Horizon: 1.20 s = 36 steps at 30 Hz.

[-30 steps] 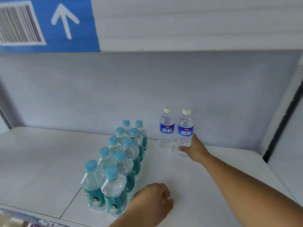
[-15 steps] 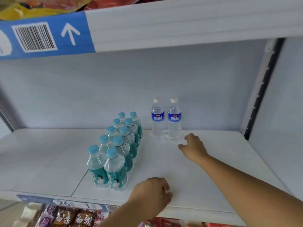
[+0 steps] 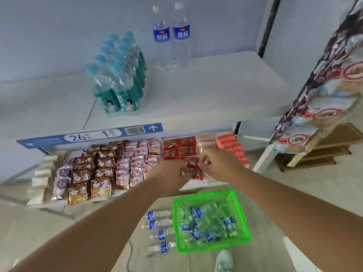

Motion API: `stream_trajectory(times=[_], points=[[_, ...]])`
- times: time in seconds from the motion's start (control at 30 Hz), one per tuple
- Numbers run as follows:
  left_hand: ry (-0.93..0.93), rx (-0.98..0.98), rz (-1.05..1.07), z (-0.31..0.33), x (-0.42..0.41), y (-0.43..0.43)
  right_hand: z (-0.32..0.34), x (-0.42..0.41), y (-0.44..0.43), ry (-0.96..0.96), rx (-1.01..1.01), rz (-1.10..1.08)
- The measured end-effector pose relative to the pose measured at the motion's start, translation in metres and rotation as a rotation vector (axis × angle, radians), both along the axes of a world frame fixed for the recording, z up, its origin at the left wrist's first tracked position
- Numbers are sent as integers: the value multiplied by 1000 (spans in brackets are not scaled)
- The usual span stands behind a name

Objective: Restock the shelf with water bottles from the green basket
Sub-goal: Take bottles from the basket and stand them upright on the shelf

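Two clear water bottles (image 3: 171,34) with blue labels and white caps stand side by side at the back of the white shelf (image 3: 206,91). On the floor below sits the green basket (image 3: 238,211), holding several more blue-label bottles. Several bottles (image 3: 160,231) lie in a row on the floor left of the basket. My left hand (image 3: 170,174) and my right hand (image 3: 216,163) hover close together in front of the lower snack shelf, above the basket. Both hold nothing, with fingers loosely curled.
A shrink-wrapped pack of teal-label bottles (image 3: 117,75) with light blue caps stands on the shelf, left of the two bottles. The lower shelf is packed with snack packets (image 3: 110,169). A rack of hanging snack bags (image 3: 324,91) stands at the right. A shoe (image 3: 224,261) shows at the bottom edge.
Both hands have pulled back off the shelf and come down together in front of the lower shelf. The view has tilted down, bringing the floor and the green basket into sight.
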<state>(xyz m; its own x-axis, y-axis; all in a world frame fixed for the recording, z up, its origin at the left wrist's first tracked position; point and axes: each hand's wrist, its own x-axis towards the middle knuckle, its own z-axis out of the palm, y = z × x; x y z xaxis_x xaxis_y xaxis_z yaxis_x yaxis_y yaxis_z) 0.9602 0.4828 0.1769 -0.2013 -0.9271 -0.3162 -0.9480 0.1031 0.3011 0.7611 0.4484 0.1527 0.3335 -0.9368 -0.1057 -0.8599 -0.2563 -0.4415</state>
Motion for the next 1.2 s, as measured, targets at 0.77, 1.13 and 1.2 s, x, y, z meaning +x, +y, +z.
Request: stream_trajectory(times=[0.77,1.13,1.2], points=[[-226,503,-75,-573,-22,64,-487,-41,83,227,338,-81],[-226,712,66,-777,-33,76,-621,-25,74,72,327,-157],[-243,716,157,-792,-32,77,-630,-23,76,23,347,-156]])
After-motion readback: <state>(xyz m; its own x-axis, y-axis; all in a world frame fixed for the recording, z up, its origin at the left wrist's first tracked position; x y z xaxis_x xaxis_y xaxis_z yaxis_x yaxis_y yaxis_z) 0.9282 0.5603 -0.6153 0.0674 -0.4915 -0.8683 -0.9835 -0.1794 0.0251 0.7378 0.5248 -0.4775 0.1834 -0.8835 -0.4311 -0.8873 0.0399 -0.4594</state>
